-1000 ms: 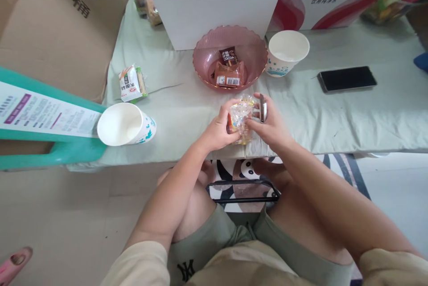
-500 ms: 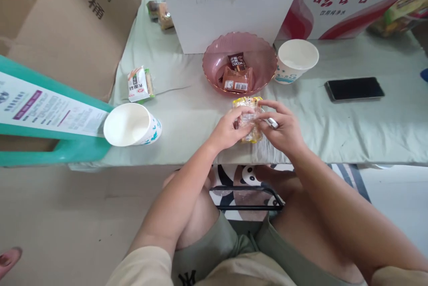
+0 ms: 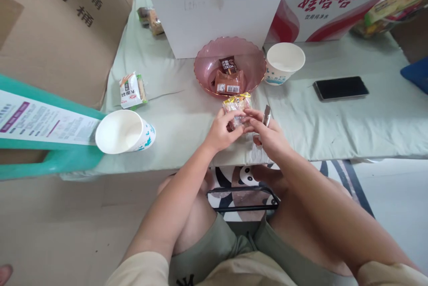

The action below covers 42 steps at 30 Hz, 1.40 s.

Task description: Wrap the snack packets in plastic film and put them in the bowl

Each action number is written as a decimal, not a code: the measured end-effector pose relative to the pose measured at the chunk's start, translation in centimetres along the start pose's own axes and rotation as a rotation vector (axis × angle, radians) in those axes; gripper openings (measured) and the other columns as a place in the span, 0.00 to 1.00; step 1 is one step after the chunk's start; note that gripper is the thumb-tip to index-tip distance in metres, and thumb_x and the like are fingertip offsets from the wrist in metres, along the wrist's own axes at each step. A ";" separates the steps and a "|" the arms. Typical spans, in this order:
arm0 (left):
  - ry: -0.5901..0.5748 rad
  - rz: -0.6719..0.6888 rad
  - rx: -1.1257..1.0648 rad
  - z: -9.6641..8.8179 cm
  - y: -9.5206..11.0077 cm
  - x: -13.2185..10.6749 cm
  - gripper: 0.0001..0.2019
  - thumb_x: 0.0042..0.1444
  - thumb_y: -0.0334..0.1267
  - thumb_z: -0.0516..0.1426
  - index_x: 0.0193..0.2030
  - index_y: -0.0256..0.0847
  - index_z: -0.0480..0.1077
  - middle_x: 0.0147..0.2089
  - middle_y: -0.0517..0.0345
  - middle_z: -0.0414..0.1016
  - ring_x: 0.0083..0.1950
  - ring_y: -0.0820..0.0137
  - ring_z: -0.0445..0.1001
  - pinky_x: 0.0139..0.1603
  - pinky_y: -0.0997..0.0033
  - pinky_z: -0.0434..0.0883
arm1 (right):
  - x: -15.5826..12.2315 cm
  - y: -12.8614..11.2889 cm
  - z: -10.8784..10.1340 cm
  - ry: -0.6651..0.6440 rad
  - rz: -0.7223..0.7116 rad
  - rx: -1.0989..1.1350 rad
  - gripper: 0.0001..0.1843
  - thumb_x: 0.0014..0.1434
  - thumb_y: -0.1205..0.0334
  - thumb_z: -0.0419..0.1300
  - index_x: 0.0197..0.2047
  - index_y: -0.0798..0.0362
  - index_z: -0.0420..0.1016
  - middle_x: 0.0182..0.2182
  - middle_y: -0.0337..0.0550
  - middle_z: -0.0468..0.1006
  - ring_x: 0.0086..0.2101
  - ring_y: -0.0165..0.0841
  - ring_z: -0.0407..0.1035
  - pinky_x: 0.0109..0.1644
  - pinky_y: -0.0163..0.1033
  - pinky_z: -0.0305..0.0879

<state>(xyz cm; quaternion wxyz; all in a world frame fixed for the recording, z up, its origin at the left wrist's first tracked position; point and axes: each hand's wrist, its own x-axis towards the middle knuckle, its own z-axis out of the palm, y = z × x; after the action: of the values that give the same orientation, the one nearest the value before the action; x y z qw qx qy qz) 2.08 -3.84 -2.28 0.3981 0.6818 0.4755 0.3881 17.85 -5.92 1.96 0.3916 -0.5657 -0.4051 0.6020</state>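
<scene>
In front of the pink bowl, a snack packet [image 3: 238,101] in clear wrapping with yellow edges is held at the table's near side. My left hand [image 3: 219,131] is closed around its left and lower part, thumb and fingers pinching the wrapper. From the other side, the fingertips of my right hand [image 3: 272,139] touch the wrapper near the left fingertips. Tucked between the right fingers is a slim flat object [image 3: 266,116], its dark end pointing up and away; its kind is not clear. Fingers hide the packet's lower part.
The scalloped pink bowl [image 3: 203,70] holds brown packets, one marked COCOA. Paper cups stand right of the bowl [image 3: 286,61] and at left [image 3: 120,132], near a white packet [image 3: 130,91]. A phone [image 3: 341,88] lies right. Boxes [image 3: 217,14] line the back; a teal-framed sign [image 3: 67,154] leans in.
The packet has tilted within my fingers, and both hands now meet at its lower part. In my right hand the slim object has turned upward, showing a dark end. The view has shifted slightly.
</scene>
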 end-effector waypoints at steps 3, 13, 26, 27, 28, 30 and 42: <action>-0.024 -0.045 -0.070 0.0 0.0 0.1 0.10 0.63 0.39 0.58 0.47 0.42 0.78 0.49 0.53 0.69 0.34 0.75 0.73 0.39 0.70 0.76 | 0.0 0.2 -0.7 -0.032 -0.029 -0.034 0.28 0.53 0.51 0.63 0.57 0.48 0.70 0.50 0.47 0.78 0.35 0.32 0.75 0.22 0.31 0.54; 0.111 -0.068 -0.209 1.2 -0.5 -0.2 0.18 0.60 0.44 0.61 0.47 0.48 0.55 0.36 0.67 0.63 0.27 0.79 0.65 0.28 0.76 0.67 | -1.8 -0.2 -2.1 -0.106 -0.119 -0.130 0.18 0.62 0.44 0.54 0.31 0.50 0.67 0.23 0.37 0.67 0.23 0.28 0.59 0.25 0.35 0.57; 0.214 0.048 -0.230 0.6 1.3 -0.6 0.22 0.60 0.53 0.62 0.41 0.47 0.53 0.36 0.66 0.61 0.29 0.80 0.67 0.29 0.77 0.70 | -1.0 -0.6 -2.5 -0.220 0.076 -0.268 0.31 0.61 0.33 0.57 0.22 0.52 0.68 0.15 0.38 0.67 0.17 0.26 0.59 0.21 0.35 0.53; 0.243 0.042 -0.264 0.3 1.2 -0.5 0.23 0.59 0.56 0.62 0.41 0.47 0.52 0.37 0.66 0.61 0.28 0.81 0.66 0.28 0.77 0.69 | -1.1 -0.6 -2.6 -0.245 0.082 -0.302 0.30 0.61 0.34 0.56 0.22 0.52 0.68 0.15 0.38 0.66 0.17 0.26 0.59 0.21 0.35 0.54; 0.277 0.037 -0.296 0.0 1.0 -0.3 0.25 0.59 0.58 0.63 0.42 0.48 0.52 0.37 0.66 0.61 0.28 0.81 0.66 0.27 0.77 0.69 | -1.1 -0.7 -2.8 -0.268 0.078 -0.359 0.30 0.62 0.35 0.56 0.22 0.52 0.69 0.15 0.38 0.67 0.17 0.27 0.59 0.22 0.36 0.55; 0.345 0.029 -0.356 -0.8 0.4 0.0 0.27 0.56 0.60 0.65 0.42 0.48 0.52 0.40 0.64 0.62 0.30 0.80 0.67 0.26 0.76 0.70 | -1.0 -0.8 -3.4 -0.273 0.021 -0.534 0.29 0.63 0.38 0.55 0.22 0.52 0.70 0.17 0.39 0.69 0.19 0.28 0.61 0.25 0.36 0.56; 0.330 -0.225 -0.463 2.2 2.3 -2.6 0.19 0.64 0.49 0.60 0.49 0.51 0.53 0.50 0.59 0.65 0.42 0.75 0.74 0.45 0.68 0.76 | 2.0 0.7 -10.3 0.200 -0.310 -1.174 0.06 0.55 0.62 0.62 0.37 0.51 0.78 0.33 0.49 0.73 0.37 0.43 0.68 0.43 0.48 0.64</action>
<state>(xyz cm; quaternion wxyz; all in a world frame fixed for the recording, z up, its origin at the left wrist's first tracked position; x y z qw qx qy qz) 4.19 -7.26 -1.37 0.5007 0.4438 0.5052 0.5451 28.06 -3.87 0.29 0.1338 -0.6753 -0.7077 0.1587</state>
